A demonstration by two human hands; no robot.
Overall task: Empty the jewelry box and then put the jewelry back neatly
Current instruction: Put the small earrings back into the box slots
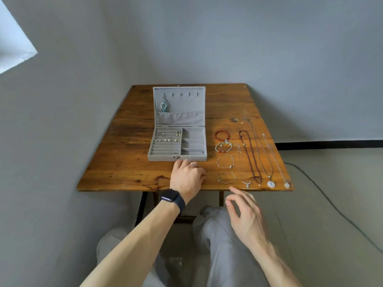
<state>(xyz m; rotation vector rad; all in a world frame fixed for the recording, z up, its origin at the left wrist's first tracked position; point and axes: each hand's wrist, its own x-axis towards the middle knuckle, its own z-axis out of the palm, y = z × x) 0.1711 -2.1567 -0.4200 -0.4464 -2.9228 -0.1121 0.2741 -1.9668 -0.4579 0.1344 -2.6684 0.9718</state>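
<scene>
- Head view: jewelry box (177, 156) sits mid-worktop, open, with its lid (179, 100) upright toward the far edge.
- Left grip (187, 177) rests on the worktop (124, 158) just in front of the box's front wall, close to the clasp. Its fingers are curled under, and I cannot tell if they pinch anything.
- There is a ring (193, 164) on one left finger and a dark watch (172, 198) on the wrist.
- Right grip (246, 214) hangs off the near edge, below the near right corner. Fingers are loosely spread and hold nothing.
- In the box, small earrings (167, 136) sit in the left padded rows and a teal piece (164, 106) hangs from a lid hook.
- Four bracelets lie in a column right of the box: red bead bracelet (221, 135), corded bracelet (223, 147), thin chain bracelet (226, 162), and a fourth chain (227, 178) nearest the right grip.
- Necklaces lie lengthwise along the right edge, pendants toward the near edge: dark beaded necklace (249, 154) and two white disc pendants (270, 184).
- Dark cable (331, 204) runs across the floor on the right.
</scene>
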